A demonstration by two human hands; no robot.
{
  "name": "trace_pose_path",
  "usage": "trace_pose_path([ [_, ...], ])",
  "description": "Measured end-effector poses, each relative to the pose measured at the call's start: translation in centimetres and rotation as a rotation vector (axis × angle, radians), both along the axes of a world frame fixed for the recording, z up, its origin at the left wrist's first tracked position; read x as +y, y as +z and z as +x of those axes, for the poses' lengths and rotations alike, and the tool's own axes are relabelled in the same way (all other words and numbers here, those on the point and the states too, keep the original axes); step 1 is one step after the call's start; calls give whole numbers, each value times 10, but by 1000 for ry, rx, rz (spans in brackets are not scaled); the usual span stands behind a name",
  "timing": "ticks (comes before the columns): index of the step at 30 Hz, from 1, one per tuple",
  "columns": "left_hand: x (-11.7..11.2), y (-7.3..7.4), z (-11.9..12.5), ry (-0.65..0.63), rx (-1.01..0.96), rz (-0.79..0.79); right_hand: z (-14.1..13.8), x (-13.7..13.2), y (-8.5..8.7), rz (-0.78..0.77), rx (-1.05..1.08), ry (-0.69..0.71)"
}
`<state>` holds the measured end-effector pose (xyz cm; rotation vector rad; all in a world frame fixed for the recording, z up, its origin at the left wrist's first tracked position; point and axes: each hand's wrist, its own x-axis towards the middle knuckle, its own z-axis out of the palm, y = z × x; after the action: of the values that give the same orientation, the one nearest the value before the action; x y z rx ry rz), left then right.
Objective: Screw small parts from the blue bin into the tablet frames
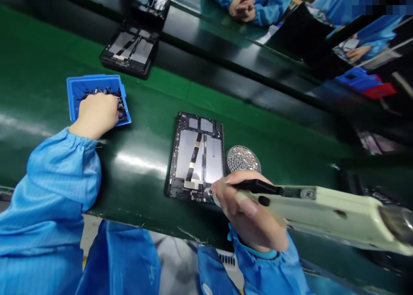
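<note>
My right hand (248, 209) is closed around a pale green electric screwdriver (329, 213). The driver lies nearly level, its tip at the lower right edge of an opened tablet (214, 157) whose grey battery, flex cable and boards show. Just beyond that hand sits a round dish of small screws (243, 159). On the left, my left hand (98, 114) reaches into a blue plastic bin (73, 97) and curls over small black parts (105, 91). Its fingertips are buried, so what they grip is hidden.
Farther back on the green bench (145, 127) lies a stack of opened tablets (129, 49), with another stack (150, 4) behind it. Across the bench are a person's clasped hands (242, 8). Blue and red bins (364, 79) stand at the far right.
</note>
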<state>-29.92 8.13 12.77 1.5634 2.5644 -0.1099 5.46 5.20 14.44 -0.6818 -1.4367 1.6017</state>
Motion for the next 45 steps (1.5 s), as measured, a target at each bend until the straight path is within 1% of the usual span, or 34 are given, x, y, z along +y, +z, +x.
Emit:
trace_pose_path([
  [2,-2,2,3,41,-22,46,-2,1,-1,-2,4,7],
  [5,-5,8,2,82,-74,107,-3,1,-1,-25,-15,-19],
  [9,-7,10,0,120,-111,144,-6,2,3,-41,-44,-28],
  [14,-8,10,-1,152,-114,198,-11,2,5,-22,-33,-45],
  [19,-6,18,4,230,-75,295,-5,2,3,-20,-24,7],
  [21,-6,20,6,226,-48,337,-2,1,5,-16,-7,10],
  [25,-5,21,5,164,-26,374,0,-3,10,-20,31,-43],
  [27,-5,20,5,146,-32,378,-2,-2,10,-30,45,-45],
  [31,-3,17,6,160,-25,360,-8,2,3,-55,70,-53],
  [36,-1,12,7,188,-58,264,-8,4,-3,-75,77,-62],
  [38,-1,11,7,194,-91,215,-7,4,-3,-76,61,-66],
  [40,-1,10,6,189,-123,199,-7,3,0,-71,41,-73],
  [45,-1,5,6,183,-151,224,-9,5,5,-65,0,-45],
])
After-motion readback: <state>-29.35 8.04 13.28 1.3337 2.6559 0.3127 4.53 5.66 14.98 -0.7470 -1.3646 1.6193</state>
